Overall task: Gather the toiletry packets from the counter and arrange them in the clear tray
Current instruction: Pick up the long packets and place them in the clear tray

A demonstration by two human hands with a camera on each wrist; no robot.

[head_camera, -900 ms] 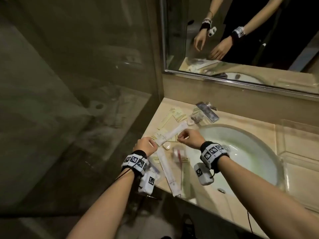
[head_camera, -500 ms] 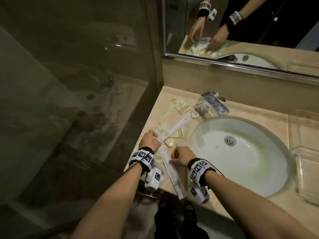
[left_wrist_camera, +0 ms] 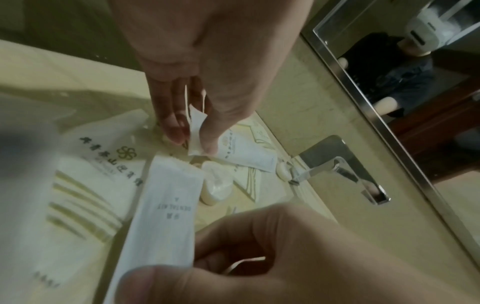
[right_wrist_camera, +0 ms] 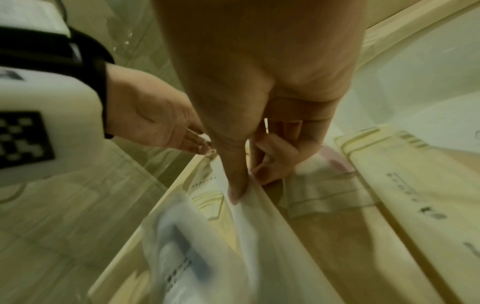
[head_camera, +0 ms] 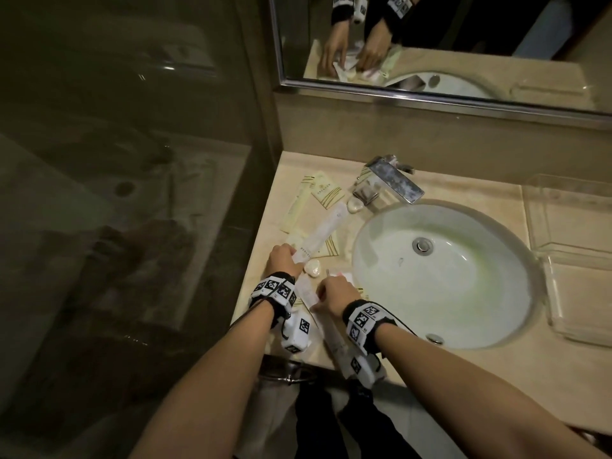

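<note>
Toiletry packets lie scattered on the beige counter (head_camera: 381, 362) left of the sink. My left hand (head_camera: 293, 256) (left_wrist_camera: 192, 139) pinches the near end of a long white packet (head_camera: 323, 231) (left_wrist_camera: 246, 156) that lies diagonally. My right hand (head_camera: 323, 294) (right_wrist_camera: 246, 185) pinches a second long white packet (head_camera: 308, 294) (left_wrist_camera: 166, 205) printed as a dental kit, close to the counter's front edge. Cream packets with gold lines (head_camera: 326, 192) and two small round soaps (head_camera: 313, 269) lie around them. The clear tray (head_camera: 569, 253) stands on the far right of the counter with nothing visible in it.
A white oval sink (head_camera: 443, 293) separates the packets from the tray. The chrome faucet (head_camera: 394, 178) stands behind it, with one packet (head_camera: 366, 193) under its spout. A dark glass partition (head_camera: 132, 193) borders the counter's left side, and a mirror (head_camera: 463, 44) hangs above.
My right hand has left the diagonal packet, come back toward the front edge and pinched the dental kit packet. My left hand has stayed on the diagonal packet's end. The head view has tilted down.
</note>
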